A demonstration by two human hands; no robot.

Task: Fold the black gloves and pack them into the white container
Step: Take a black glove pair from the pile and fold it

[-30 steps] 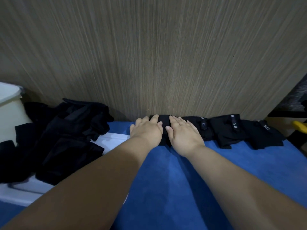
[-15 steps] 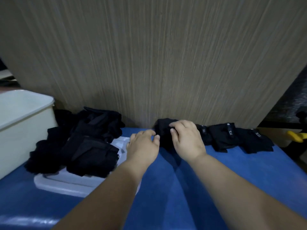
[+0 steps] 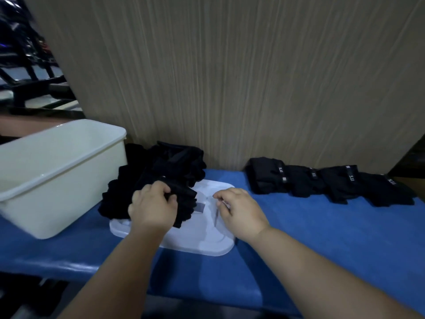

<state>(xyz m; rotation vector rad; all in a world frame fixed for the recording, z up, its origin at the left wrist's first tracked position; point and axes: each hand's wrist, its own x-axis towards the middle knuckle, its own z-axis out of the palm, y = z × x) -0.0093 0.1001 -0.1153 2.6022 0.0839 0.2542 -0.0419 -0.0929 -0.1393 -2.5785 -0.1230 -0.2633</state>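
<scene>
Left of centre, the left hand (image 3: 153, 208) clamps its fingers on a black fabric glove (image 3: 184, 200) at the near edge of a loose heap of black gloves (image 3: 165, 166). At centre, the right hand (image 3: 241, 212) hangs with fingers curled over a flat white plastic lid (image 3: 202, 240); whether it pinches anything cannot be told. The white rectangular plastic container (image 3: 57, 176) stands at the left of the frame on the blue counter (image 3: 322, 238). A row of folded black gloves (image 3: 322, 183) lies at the right.

Perhaps a workshop: blue bench (image 3: 322, 238)
</scene>
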